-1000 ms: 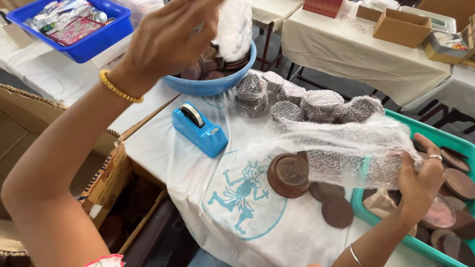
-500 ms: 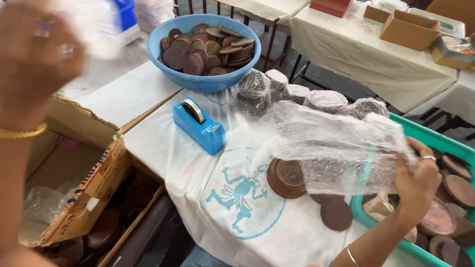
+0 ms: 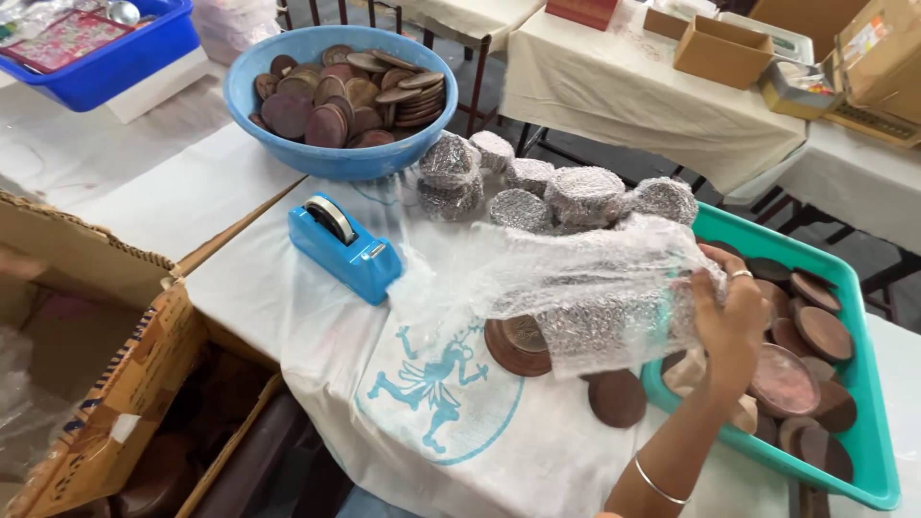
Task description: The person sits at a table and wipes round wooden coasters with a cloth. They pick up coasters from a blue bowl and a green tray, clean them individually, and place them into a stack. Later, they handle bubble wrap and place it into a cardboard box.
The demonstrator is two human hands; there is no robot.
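Observation:
My right hand (image 3: 729, 317) grips one end of a clear bubble wrap sheet (image 3: 566, 278) that is stretched over the white cloth-covered table (image 3: 288, 297). Under the sheet lies a round brown disc (image 3: 518, 343), and another brown disc (image 3: 616, 397) lies bare just in front of it. Only a blurred sliver of my left hand (image 3: 17, 263) shows at the left edge, above the open cardboard box (image 3: 106, 326); whether it holds anything is hidden.
A teal tray (image 3: 868, 422) of brown discs sits at the right. Several bubble-wrapped discs (image 3: 576, 192) are piled behind the sheet. A blue tape dispenser (image 3: 341, 245) and a blue bowl (image 3: 336, 161) of discs stand to the left. A blue crate (image 3: 120, 59) is at the far left.
My left hand swung from the blue bowl leftward with a piece of bubble wrap and is now almost out of view over the cardboard box. The right hand still holds the sheet.

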